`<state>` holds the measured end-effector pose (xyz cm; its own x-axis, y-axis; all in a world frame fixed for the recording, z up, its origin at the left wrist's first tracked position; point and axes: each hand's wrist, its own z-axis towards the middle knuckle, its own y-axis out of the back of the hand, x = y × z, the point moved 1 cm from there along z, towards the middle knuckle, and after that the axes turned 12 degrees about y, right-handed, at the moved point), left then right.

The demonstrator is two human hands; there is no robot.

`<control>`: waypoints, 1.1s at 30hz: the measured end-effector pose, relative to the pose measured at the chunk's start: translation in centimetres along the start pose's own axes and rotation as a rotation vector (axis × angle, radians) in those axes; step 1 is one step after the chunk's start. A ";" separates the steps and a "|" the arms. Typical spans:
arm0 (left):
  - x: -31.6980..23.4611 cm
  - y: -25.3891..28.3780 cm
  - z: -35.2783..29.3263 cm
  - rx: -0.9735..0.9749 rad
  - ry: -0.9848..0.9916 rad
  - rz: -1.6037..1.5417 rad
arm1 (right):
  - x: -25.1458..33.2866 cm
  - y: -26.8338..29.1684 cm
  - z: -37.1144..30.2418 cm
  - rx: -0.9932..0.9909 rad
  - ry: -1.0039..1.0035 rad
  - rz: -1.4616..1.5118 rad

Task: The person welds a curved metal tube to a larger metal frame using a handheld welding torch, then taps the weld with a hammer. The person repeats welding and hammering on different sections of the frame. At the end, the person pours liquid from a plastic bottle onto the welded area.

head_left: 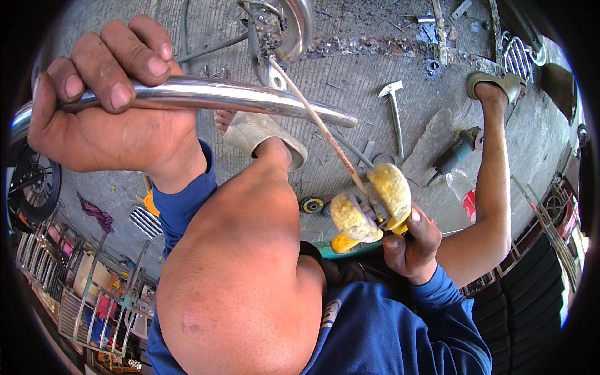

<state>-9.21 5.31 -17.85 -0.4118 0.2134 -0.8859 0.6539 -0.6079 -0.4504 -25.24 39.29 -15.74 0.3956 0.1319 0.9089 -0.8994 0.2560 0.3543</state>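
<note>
My left hand (115, 103) wraps round a shiny bent metal tube (244, 97), which runs across the upper left above my leg. In my right hand (412, 247) is a worn yellow electrode holder (389, 194), gripped at its lower end. A thin welding rod (322, 128) sticks out of its jaws, up and to the left, passing in front of the tube's far part. The rod's tip lies in line with a curved shiny metal piece (297, 31) and a flat tab with a hole (277, 78); whether it touches them I cannot tell.
On the rough concrete floor lie a hammer (394, 115), an angle grinder (456, 153), a clear plastic bottle (461, 190) and a grinding disc (312, 204). A wheel (36, 178) and metal racks (94, 312) stand at the left. My sandalled feet are on either side.
</note>
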 end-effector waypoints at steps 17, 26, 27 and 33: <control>0.2 -0.7 -0.5 -0.133 -0.017 -0.030 | 2.3 5.0 -3.6 -0.105 -0.267 -0.145; 0.1 -1.5 -0.4 -0.131 -0.041 0.000 | 2.6 6.0 0.9 0.048 -0.439 -0.351; 0.1 -1.4 -0.4 -0.121 -0.041 0.005 | 2.9 5.9 1.5 0.041 -0.486 -0.330; 0.1 -0.9 -0.5 -0.125 -0.018 -0.043 | 3.3 5.3 3.8 -0.135 -0.512 -0.141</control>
<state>-9.56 6.31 -17.60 -0.4515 0.2227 -0.8640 0.7091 -0.4982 -0.4990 -29.40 37.49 -9.99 0.3396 -0.3868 0.8573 -0.7989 0.3625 0.4800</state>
